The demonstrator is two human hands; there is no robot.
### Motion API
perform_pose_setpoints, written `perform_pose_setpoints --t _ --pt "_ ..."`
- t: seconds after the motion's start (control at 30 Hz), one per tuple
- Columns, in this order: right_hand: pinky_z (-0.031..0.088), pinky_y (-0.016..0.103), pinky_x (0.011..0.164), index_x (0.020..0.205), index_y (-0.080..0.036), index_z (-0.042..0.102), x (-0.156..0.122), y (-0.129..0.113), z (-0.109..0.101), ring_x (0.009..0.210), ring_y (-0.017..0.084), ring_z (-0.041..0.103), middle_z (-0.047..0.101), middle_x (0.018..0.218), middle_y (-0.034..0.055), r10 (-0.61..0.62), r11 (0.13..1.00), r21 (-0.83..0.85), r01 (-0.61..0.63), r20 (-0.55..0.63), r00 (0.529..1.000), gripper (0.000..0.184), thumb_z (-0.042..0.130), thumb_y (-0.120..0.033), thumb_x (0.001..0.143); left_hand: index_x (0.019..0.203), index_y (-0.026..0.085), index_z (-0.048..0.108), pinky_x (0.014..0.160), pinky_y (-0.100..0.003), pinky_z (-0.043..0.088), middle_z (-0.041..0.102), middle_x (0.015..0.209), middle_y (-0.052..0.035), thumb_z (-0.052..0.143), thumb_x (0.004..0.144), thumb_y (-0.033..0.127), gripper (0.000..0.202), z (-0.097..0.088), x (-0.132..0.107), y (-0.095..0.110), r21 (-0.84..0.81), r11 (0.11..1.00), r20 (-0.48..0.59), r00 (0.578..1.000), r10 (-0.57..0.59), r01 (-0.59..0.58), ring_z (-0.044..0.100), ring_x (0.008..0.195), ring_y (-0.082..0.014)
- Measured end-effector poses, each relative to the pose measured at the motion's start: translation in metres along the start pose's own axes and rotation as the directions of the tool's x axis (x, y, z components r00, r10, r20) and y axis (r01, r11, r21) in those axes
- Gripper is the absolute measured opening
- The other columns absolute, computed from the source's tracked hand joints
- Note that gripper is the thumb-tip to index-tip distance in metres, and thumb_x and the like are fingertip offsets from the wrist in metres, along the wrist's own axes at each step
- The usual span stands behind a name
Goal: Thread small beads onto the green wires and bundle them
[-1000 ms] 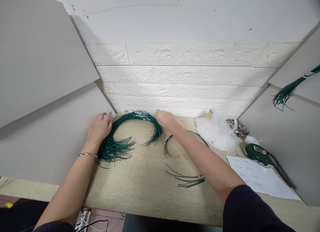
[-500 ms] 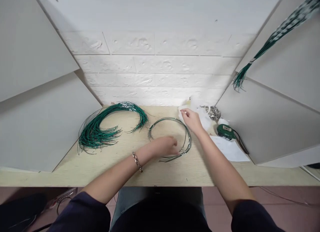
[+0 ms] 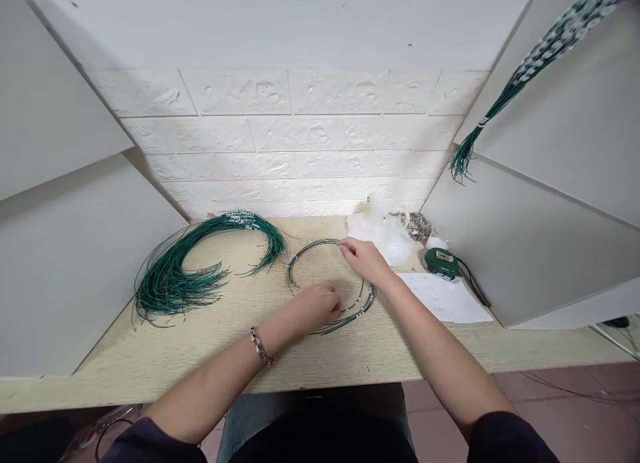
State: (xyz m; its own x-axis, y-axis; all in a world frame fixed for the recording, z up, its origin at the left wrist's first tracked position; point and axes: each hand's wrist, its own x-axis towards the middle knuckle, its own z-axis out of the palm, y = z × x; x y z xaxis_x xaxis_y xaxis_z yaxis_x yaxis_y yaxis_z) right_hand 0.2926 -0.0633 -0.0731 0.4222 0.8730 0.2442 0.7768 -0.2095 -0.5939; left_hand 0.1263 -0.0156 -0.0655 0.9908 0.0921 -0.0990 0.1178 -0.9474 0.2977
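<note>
A loose loop of thin green wires (image 3: pixel 316 244) with small white pieces along its right side lies on the wooden table. My right hand (image 3: pixel 366 260) has thumb and fingers pinched together at the top of this loop, on a wire. My left hand (image 3: pixel 316 308), a chain bracelet at its wrist, is closed inside the loop's lower part. One wire strand with pale segments runs up from its fingertips toward the loop's right side. What my left fingers grip is mostly hidden by the hand. A large curved bundle of green wires (image 3: pixel 167 286) with white pieces rests to the left.
White plastic bags (image 3: pixel 387 233) lie by the wall beside a heap of small metal parts (image 3: pixel 418 227). A green tape measure (image 3: pixel 443 263) sits right of a written paper sheet (image 3: pixel 440 296). Another green wire bundle (image 3: pixel 520 73) hangs at the right panel. Panels flank both sides.
My right hand has come down and left from beside the plastic bags to the top of the wire loop. My left hand stays low in the loop. The camera view has shifted slightly.
</note>
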Motion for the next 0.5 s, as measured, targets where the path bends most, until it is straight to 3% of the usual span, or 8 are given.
perform_pose_setpoints --t 0.13,0.2,0.3,0.4,0.5 --pt "0.036 0.022 0.058 0.094 -0.019 0.064 0.001 0.0 0.006 0.06 0.012 0.052 0.063 0.07 0.0006 0.009 0.996 0.093 -0.011 0.027 1.0 0.028 0.042 -0.032 0.081 0.071 0.013 0.057 0.065 -0.03 0.04 0.056 0.079 -0.0084 0.036 0.078 0.016 0.022 -0.001 -0.001 -0.005 -0.026 0.999 0.003 1.0 0.031 -0.031 0.051 0.068 -0.0164" --pt "0.037 0.023 0.057 0.092 -0.018 0.064 0.001 -0.001 0.006 0.059 0.012 0.052 0.063 0.068 0.0009 0.014 0.988 0.155 -0.015 0.009 1.0 0.03 0.043 -0.035 0.081 0.07 0.013 0.055 0.066 -0.027 0.04 0.056 0.08 -0.0064 0.038 0.077 0.016 0.019 -0.009 -0.003 -0.013 -0.159 0.986 0.016 0.999 0.044 -0.041 0.05 0.069 -0.0142" --pt "0.04 0.024 0.061 0.09 -0.015 0.066 -0.001 -0.004 0.005 0.065 0.013 0.055 0.065 0.075 0.0035 0.01 0.953 0.303 -0.018 0.027 1.0 0.033 0.044 -0.038 0.08 0.071 0.015 0.055 0.063 -0.025 0.039 0.056 0.074 -0.002 0.041 0.076 0.021 0.016 -0.026 -0.008 -0.03 -0.393 0.919 0.064 0.998 -0.008 0.033 0.049 0.064 -0.0119" --pt "0.043 0.026 0.069 0.082 -0.014 0.067 -0.005 -0.01 0.002 0.073 0.015 0.059 0.067 0.079 0.0057 -0.052 0.918 0.397 0.014 0.087 0.995 0.033 0.045 -0.039 0.08 0.072 0.016 0.053 0.059 -0.024 0.038 0.054 0.066 0.0007 0.043 0.078 0.029 0.017 -0.043 -0.016 -0.049 -0.66 0.742 0.15 0.988 -0.025 0.119 0.048 0.06 -0.0105" --pt "0.043 0.027 0.071 0.07 -0.015 0.066 -0.012 -0.02 0.001 0.073 0.016 0.059 0.066 0.074 0.0049 -0.146 0.896 0.434 0.095 0.085 0.986 0.035 0.043 -0.039 0.081 0.073 0.017 0.05 0.054 -0.021 0.037 0.048 0.062 0.0027 0.048 0.077 0.034 0.018 -0.052 -0.022 -0.066 -0.838 0.532 0.11 0.992 -0.058 0.124 0.044 0.056 -0.0081"
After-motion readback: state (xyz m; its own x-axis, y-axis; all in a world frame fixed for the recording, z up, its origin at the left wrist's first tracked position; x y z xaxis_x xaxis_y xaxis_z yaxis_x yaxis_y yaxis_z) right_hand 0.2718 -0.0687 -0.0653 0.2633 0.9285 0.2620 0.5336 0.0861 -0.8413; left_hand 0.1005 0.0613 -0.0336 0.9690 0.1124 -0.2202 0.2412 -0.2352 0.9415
